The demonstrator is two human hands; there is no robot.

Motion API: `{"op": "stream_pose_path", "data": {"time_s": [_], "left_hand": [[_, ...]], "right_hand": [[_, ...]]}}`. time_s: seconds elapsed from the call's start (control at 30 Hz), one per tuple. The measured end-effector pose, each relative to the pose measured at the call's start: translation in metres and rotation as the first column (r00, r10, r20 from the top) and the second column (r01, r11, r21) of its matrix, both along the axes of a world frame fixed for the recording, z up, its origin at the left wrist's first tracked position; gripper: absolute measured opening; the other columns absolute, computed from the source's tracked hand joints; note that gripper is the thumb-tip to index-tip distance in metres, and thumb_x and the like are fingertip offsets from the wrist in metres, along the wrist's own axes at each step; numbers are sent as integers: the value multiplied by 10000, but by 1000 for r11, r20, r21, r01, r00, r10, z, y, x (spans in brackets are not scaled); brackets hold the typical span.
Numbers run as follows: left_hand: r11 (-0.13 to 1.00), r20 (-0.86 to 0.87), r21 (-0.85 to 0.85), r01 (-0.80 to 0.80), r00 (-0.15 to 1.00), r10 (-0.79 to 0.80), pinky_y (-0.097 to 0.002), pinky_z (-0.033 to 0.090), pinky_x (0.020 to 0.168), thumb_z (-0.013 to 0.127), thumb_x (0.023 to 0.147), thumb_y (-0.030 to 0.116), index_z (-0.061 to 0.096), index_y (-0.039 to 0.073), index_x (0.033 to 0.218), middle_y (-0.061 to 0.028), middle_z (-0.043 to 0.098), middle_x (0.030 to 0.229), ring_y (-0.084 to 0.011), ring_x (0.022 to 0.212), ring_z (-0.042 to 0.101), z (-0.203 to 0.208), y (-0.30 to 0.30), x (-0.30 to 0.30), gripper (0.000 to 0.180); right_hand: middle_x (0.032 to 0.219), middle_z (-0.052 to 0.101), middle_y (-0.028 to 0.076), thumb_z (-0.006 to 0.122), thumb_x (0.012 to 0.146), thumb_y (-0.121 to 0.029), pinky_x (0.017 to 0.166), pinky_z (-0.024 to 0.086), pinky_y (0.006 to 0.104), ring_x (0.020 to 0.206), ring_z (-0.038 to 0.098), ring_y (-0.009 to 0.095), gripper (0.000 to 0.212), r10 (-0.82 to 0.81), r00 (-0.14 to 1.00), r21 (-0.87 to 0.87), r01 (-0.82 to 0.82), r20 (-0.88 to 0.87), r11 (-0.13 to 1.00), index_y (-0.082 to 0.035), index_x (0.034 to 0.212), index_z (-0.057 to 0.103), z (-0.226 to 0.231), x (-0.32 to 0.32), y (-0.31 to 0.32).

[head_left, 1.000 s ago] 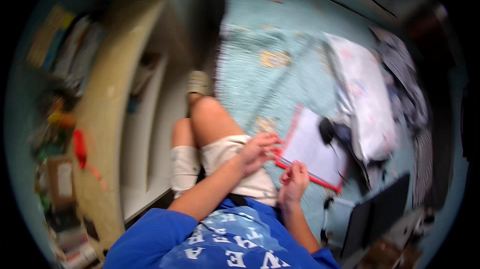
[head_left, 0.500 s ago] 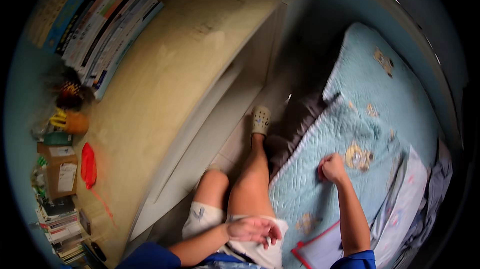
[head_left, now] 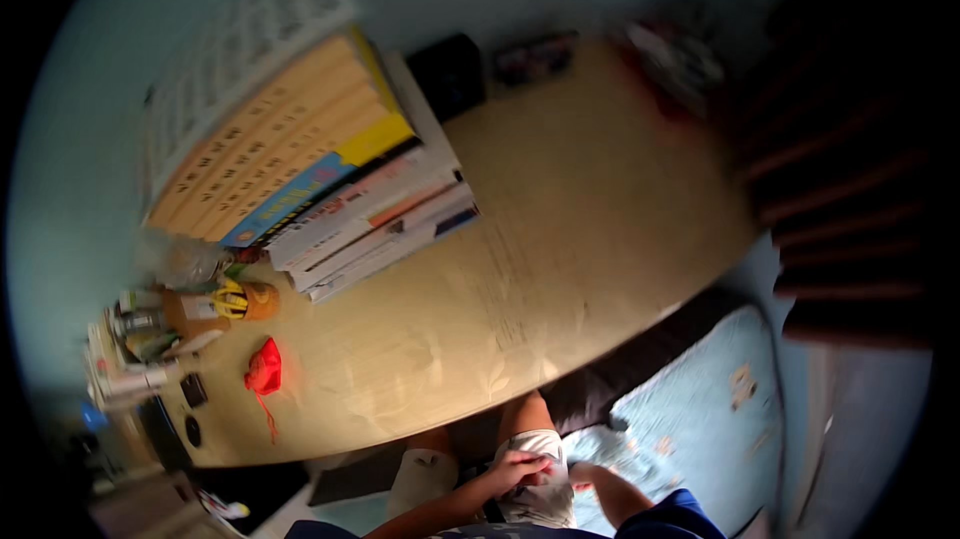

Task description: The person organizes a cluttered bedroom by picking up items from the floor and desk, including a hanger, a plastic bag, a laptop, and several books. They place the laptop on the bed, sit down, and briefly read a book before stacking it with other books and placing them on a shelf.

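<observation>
My left hand (head_left: 518,471) rests over my lap, above the white shorts (head_left: 542,499). Its fingers point to the right, loosely bent, and nothing shows in them. Just right of my thigh, my right hand (head_left: 584,477) is low against the light blue quilt (head_left: 690,429). It looks curled like a fist; nothing can be seen in it, and its underside is hidden. Both hands are below the near edge of the pale wooden desk (head_left: 390,379), apart from everything on it.
On the desk stand a large stack of books (head_left: 330,179), an orange cup (head_left: 262,301) with yellow-handled scissors, a red pouch (head_left: 264,369) with a cord and a small black box (head_left: 193,389). A dark curtain (head_left: 850,209) hangs at the right.
The view has swung up and left, bringing the desk and books to the middle. My right hand has come back from the quilt's middle to beside my thigh. My left hand stays over my lap.
</observation>
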State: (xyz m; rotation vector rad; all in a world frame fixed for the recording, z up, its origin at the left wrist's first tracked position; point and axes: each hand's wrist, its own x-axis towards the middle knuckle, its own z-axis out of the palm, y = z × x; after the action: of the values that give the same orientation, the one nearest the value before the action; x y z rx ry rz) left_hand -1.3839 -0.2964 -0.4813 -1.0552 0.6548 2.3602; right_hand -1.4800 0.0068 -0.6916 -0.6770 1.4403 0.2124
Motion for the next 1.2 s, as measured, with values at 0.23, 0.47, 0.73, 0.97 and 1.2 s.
{"op": "stream_pose_path", "data": {"time_s": [0.23,0.47,0.73,0.97,1.2], "left_hand": [[935,78,-303,-182,973,215,-237,496,618,676,895,254,684,13,854,-33,681,767,-83,642,595,-19,1,-25,244],[413,-28,-868,-277,856,517,-301,493,541,672,876,209,664,53,851,-57,632,630,-144,583,620,-70,39,-53,158],[-93,-97,-994,-60,871,482,-407,527,691,569,733,-80,502,77,1107,-97,659,865,-310,776,658,-52,100,-20,411],[-529,134,-835,151,988,71,-424,414,940,625,704,106,604,79,1023,-142,636,1011,-303,1038,578,-18,85,28,322],[-544,215,-796,265,964,155,-395,383,986,703,716,317,667,157,753,8,657,892,-200,1011,572,-45,80,19,168]], "right_hand": [[853,709,137,552,820,-274,647,553,421,794,701,299,251,335,822,-97,-422,-460,901,-95,809,727,66,-200,-42],[1035,670,208,492,863,-414,842,518,480,982,652,366,431,180,781,-50,-261,-598,964,-57,985,701,-54,-324,-29],[998,675,207,562,785,-528,841,508,469,978,644,362,510,76,835,-418,-350,-546,838,-75,969,708,28,-291,-65],[572,585,100,554,735,-7,529,466,294,532,566,128,86,-438,895,-994,108,89,20,-14,672,612,196,-229,-186],[704,554,97,597,722,12,539,467,336,622,570,239,94,-279,937,-664,-346,-209,-663,-40,793,564,442,-177,-400]]}}
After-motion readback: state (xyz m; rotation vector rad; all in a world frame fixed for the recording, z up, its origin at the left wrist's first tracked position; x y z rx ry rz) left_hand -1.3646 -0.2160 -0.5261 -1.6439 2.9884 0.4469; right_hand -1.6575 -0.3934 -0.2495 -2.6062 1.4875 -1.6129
